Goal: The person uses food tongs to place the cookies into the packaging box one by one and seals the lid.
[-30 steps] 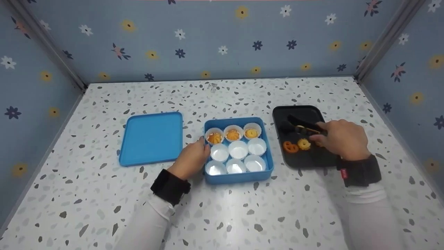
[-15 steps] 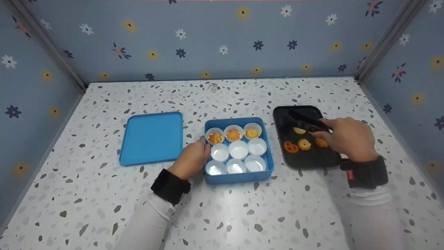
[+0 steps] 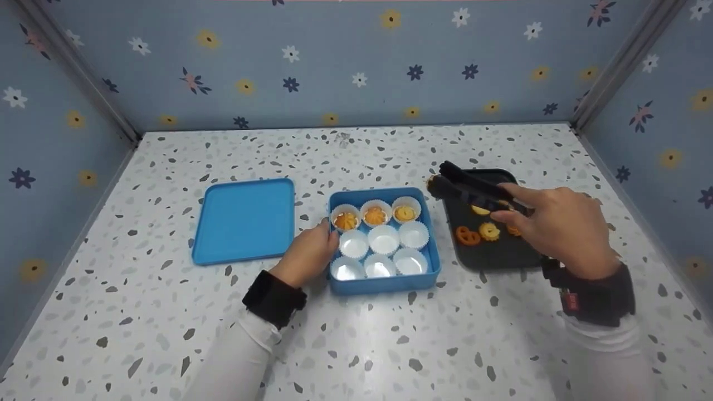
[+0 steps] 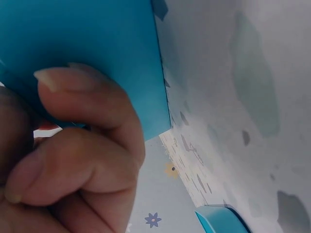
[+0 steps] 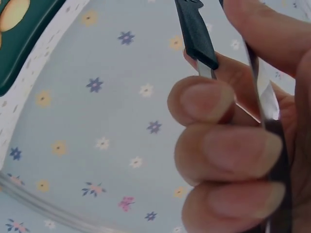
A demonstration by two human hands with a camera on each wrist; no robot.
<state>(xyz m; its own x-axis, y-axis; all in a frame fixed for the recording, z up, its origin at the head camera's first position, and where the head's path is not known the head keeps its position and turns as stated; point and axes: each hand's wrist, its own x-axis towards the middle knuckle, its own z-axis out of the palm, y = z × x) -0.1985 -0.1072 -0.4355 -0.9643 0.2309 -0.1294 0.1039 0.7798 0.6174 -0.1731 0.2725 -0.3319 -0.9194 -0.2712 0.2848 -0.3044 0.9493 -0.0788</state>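
Observation:
In the head view my left hand (image 3: 308, 253) grips the left wall of a blue box (image 3: 384, 286), its curled fingers against the side in the left wrist view. White paper cups (image 3: 384, 239) fill the box in rows; a cookie (image 3: 375, 216) sits in each back-row cup. My right hand (image 3: 565, 225) holds black tongs (image 3: 476, 186), fingers curled round the handles. A small golden cookie (image 3: 430, 185), partly hidden, shows at the tongs' tips, above the gap between the box and a black tray (image 3: 490, 260).
On the tray lie a pretzel (image 3: 468, 235), a round cookie (image 3: 489, 231) and more pieces partly covered by the right hand and tongs. A flat blue lid (image 3: 243, 221) lies left of the box. Flowered panels (image 3: 356, 61) wall the speckled table (image 3: 356, 345).
The tongs have lifted from the tray and swung left and up toward the box, with a cookie at their tips. The left hand and the box have stayed in place.

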